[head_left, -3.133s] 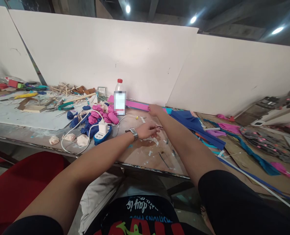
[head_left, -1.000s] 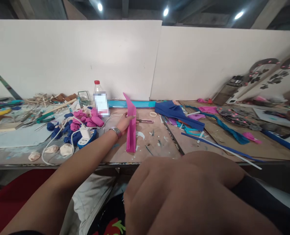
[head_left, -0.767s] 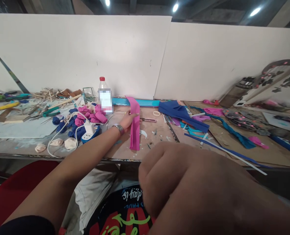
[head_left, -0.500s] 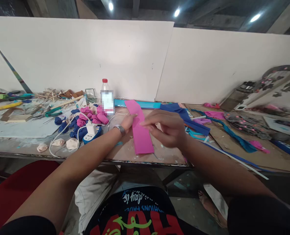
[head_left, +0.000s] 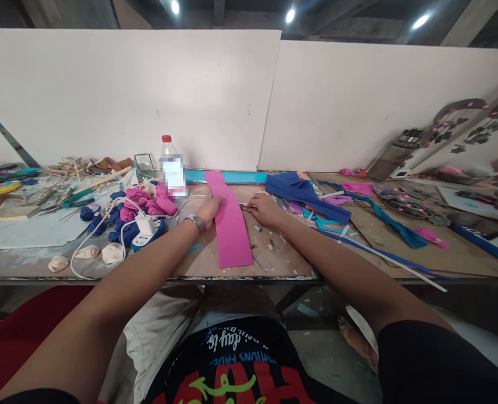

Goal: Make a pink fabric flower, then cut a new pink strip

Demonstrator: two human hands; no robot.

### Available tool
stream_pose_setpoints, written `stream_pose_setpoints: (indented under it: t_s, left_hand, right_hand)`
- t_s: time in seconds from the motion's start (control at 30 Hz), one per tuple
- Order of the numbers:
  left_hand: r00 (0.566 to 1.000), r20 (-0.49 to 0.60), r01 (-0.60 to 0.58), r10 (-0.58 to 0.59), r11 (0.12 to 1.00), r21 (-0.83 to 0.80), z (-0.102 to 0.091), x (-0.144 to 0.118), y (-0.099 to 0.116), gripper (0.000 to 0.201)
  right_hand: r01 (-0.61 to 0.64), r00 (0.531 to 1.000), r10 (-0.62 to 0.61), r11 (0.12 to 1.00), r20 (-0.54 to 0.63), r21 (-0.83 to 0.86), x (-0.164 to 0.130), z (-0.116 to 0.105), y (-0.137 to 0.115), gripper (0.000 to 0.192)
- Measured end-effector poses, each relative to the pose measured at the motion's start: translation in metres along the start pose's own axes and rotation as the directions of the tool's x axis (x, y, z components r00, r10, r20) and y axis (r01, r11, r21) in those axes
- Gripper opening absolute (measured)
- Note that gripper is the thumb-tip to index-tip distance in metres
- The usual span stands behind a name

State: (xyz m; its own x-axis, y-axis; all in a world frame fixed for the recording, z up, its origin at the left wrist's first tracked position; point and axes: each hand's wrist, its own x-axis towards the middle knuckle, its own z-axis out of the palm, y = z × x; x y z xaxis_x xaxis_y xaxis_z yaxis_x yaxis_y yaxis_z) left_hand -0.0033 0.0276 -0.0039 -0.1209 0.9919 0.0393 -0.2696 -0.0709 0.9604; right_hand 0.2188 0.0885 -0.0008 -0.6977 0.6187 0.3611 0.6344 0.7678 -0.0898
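Observation:
A long bright pink strip (head_left: 234, 241), which looks like crepe paper, slants across the table in front of me. My left hand (head_left: 210, 210) grips its left edge, with the thumb on top of the strip and the other fingers mostly hidden beneath it. To the right of the strip, my right hand (head_left: 265, 210) rests low over the tabletop, its fingertips pinched together close to the pink edge. A small dark, thin thing shows at those fingertips, too small to name.
On the left are rolled pink (head_left: 164, 203) and blue pieces, a power strip (head_left: 150, 235) with a white cable and a red-capped bottle (head_left: 172, 168). Blue sheets (head_left: 301, 193) lie behind my right hand. A long white strip (head_left: 394, 264) crosses the table's right part.
My right hand has come down from above the strip to the table at its right side. My left hand still grips the strip. The view has shifted slightly to the right.

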Motion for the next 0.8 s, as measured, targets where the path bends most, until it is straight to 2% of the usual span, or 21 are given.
stream_pose_setpoints:
  t_s: [0.07, 0.17, 0.27, 0.33, 0.4, 0.47, 0.53, 0.57, 0.67, 0.73, 0.8]
  left_hand:
    - [0.998, 0.026, 0.066, -0.065, 0.997, -0.034, 0.000, -0.001, 0.002, 0.029]
    - [0.986, 0.061, 0.158, -0.155, 0.986, -0.049, 0.001, -0.003, 0.006, 0.016]
    - [0.981, 0.063, 0.185, -0.183, 0.982, -0.026, 0.001, -0.007, 0.011, 0.006]
    - [0.981, 0.087, 0.177, -0.175, 0.984, -0.017, 0.002, -0.011, 0.013, 0.007]
    - [0.980, 0.125, 0.157, -0.153, 0.987, -0.026, 0.004, -0.014, 0.013, 0.009]
    - [0.975, 0.177, 0.147, -0.135, 0.988, -0.056, 0.006, -0.017, 0.012, 0.011]
    - [0.962, 0.240, 0.163, -0.132, 0.980, -0.115, 0.009, -0.018, 0.010, 0.011]
    - [0.953, 0.271, 0.181, -0.138, 0.974, -0.139, 0.011, -0.018, 0.009, 0.013]
    - [0.923, 0.357, 0.209, -0.145, 0.967, -0.147, 0.012, -0.016, 0.006, 0.019]
    - [0.902, 0.414, 0.187, -0.124, 0.976, -0.114, 0.012, -0.016, 0.004, 0.022]
    - [0.896, 0.433, 0.146, -0.099, 0.986, -0.076, 0.012, -0.018, 0.004, 0.025]
  right_hand:
    - [-0.047, 0.999, 0.047, 0.998, -0.004, -0.029, 0.000, 0.000, 0.001, 0.019]
    - [-0.150, 0.989, 0.150, 0.989, -0.002, -0.010, 0.000, 0.000, 0.002, 0.021]
    - [-0.245, 0.967, 0.251, 0.964, -0.047, 0.104, -0.001, 0.000, 0.000, 0.019]
    - [-0.261, 0.948, 0.298, 0.930, -0.115, 0.257, -0.001, 0.000, -0.005, 0.013]
    - [-0.262, 0.911, 0.385, 0.819, -0.151, 0.511, 0.000, 0.001, -0.012, 0.024]
    - [-0.262, 0.876, 0.477, 0.593, -0.071, 0.762, 0.001, 0.001, -0.021, 0.038]
    - [-0.218, 0.875, 0.484, 0.364, 0.016, 0.906, 0.001, 0.000, -0.031, 0.037]
    - [-0.181, 0.887, 0.460, 0.296, 0.026, 0.938, 0.001, -0.001, -0.036, 0.033]
    - [-0.170, 0.937, 0.339, 0.212, 0.090, 0.962, -0.002, -0.003, -0.050, 0.035]
    - [-0.197, 0.946, 0.295, 0.197, 0.133, 0.960, -0.004, -0.003, -0.055, 0.039]
    - [-0.196, 0.947, 0.285, 0.141, 0.150, 0.970, -0.004, -0.002, -0.057, 0.043]
